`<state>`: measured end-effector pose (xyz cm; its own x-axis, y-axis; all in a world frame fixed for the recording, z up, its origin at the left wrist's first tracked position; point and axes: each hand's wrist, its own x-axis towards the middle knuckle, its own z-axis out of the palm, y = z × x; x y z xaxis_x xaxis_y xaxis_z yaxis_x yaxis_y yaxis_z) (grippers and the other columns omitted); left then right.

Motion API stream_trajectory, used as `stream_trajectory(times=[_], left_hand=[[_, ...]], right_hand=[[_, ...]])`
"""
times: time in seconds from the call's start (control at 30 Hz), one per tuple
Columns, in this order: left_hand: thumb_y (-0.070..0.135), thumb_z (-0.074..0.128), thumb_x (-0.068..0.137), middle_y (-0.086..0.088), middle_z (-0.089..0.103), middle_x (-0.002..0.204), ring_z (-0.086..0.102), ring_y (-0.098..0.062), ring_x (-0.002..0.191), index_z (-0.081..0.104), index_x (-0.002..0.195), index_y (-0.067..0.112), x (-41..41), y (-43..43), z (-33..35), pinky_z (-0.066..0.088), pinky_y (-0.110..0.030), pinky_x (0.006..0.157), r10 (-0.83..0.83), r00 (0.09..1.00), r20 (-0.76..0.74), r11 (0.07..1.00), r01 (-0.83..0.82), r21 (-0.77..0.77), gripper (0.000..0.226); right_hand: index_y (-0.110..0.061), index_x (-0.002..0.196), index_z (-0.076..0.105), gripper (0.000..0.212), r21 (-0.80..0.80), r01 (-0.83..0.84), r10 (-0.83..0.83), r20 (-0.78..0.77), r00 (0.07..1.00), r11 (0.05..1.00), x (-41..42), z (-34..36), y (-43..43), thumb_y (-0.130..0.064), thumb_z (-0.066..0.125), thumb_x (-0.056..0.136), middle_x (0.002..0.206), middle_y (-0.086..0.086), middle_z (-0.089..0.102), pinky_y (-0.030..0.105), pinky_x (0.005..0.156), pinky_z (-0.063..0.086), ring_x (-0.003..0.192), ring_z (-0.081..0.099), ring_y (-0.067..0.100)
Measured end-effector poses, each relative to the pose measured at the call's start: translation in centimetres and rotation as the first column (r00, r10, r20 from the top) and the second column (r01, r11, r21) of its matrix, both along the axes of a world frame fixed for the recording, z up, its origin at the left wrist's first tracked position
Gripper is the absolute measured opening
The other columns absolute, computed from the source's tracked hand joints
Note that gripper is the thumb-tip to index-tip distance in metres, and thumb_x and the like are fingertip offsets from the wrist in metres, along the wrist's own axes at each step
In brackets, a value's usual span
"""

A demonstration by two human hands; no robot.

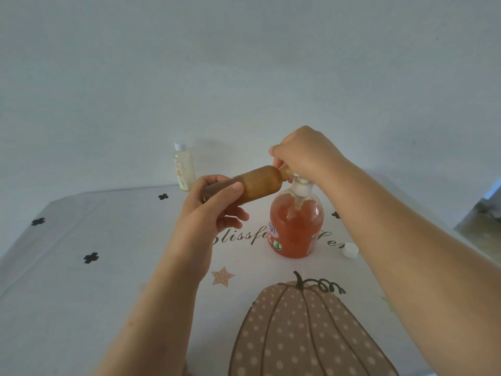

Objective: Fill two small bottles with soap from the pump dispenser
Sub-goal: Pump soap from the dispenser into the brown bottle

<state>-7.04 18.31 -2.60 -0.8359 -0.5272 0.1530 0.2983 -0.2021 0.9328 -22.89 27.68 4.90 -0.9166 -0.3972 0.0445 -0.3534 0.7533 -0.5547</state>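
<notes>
A clear pump dispenser (pixel 296 226) of orange soap stands on the table's middle. My left hand (pixel 208 210) grips a small amber bottle (pixel 257 183), held nearly on its side with its open neck against the pump's spout. My right hand (pixel 303 156) sits on top of the white pump head (pixel 301 185), fingers curled over it and around the small bottle's neck. A second small bottle (pixel 184 166), pale yellow with a white cap, stands upright at the table's far edge. A loose white cap (pixel 350 250) lies to the right of the dispenser.
The table is covered by a white cloth (pixel 95 294) printed with a pumpkin, a star, lettering and small black flowers. A plain wall rises behind it. The table's right edge drops to a floor at far right.
</notes>
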Motion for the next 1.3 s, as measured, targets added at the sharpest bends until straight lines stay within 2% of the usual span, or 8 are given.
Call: stream_trajectory(times=[0.2,0.4,0.57,0.8,1.03,1.3], left_hand=[[0.023,0.07,0.074,-0.009,0.066,0.078,0.063,-0.026,0.063,0.059,0.095,0.016,0.0,-0.1,0.0,0.05,-0.029,0.056,-0.006,1.0,-0.002,1.0,0.006,0.008,0.025],[0.025,0.071,0.074,-0.009,0.065,0.087,0.063,-0.025,0.065,0.059,0.097,0.016,0.2,0.0,0.1,0.051,-0.03,0.058,-0.014,1.0,-0.024,1.0,0.014,-0.006,0.027],[0.027,0.07,0.075,-0.007,0.067,0.085,0.063,-0.025,0.065,0.059,0.099,0.015,0.3,0.2,0.2,0.051,-0.032,0.06,-0.011,0.999,-0.04,1.0,0.011,-0.022,0.029],[0.027,0.07,0.075,-0.009,0.066,0.086,0.063,-0.025,0.066,0.06,0.099,0.015,0.2,0.2,0.2,0.051,-0.032,0.06,-0.009,0.999,-0.034,1.0,0.008,-0.017,0.029],[0.024,0.07,0.075,-0.012,0.065,0.084,0.063,-0.027,0.064,0.059,0.098,0.014,-0.2,-0.3,-0.2,0.051,-0.031,0.056,0.001,1.0,-0.004,1.0,-0.001,-0.011,0.028],[0.022,0.069,0.075,-0.011,0.064,0.079,0.063,-0.026,0.063,0.057,0.1,0.011,-0.2,-0.1,-0.2,0.05,-0.029,0.054,-0.005,1.0,-0.01,1.0,0.005,0.003,0.03]], right_hand=[[-0.014,0.087,0.078,0.023,-0.015,-0.011,0.011,-0.003,1.0,1.0,0.3,0.1,0.1,-0.026,0.059,0.085,0.083,0.008,0.076,0.037,0.081,0.056,0.086,0.074,0.029],[-0.011,0.096,0.075,0.03,-0.015,0.0,-0.001,-0.071,0.997,1.0,0.5,0.7,0.5,-0.028,0.052,0.089,0.087,0.008,0.076,0.031,0.069,0.048,0.073,0.066,0.026],[-0.014,0.095,0.073,0.028,0.08,-0.02,0.033,-0.168,0.985,0.997,0.5,1.5,0.7,-0.03,0.05,0.095,0.088,0.002,0.074,0.026,0.058,0.04,0.078,0.068,0.023],[-0.013,0.094,0.076,0.035,0.05,-0.021,0.024,-0.073,0.997,0.999,0.5,1.3,0.5,-0.03,0.045,0.094,0.07,0.002,0.069,0.029,0.063,0.043,0.063,0.06,0.021],[-0.014,0.089,0.074,0.04,0.076,-0.032,0.037,-0.067,0.997,0.997,0.1,0.2,0.3,-0.036,0.042,0.095,0.084,0.004,0.074,0.033,0.071,0.046,0.078,0.067,0.024],[-0.014,0.091,0.075,0.04,0.067,-0.028,0.033,-0.075,0.997,0.997,0.4,0.2,0.4,-0.036,0.042,0.094,0.084,0.004,0.074,0.031,0.066,0.044,0.069,0.061,0.023]])
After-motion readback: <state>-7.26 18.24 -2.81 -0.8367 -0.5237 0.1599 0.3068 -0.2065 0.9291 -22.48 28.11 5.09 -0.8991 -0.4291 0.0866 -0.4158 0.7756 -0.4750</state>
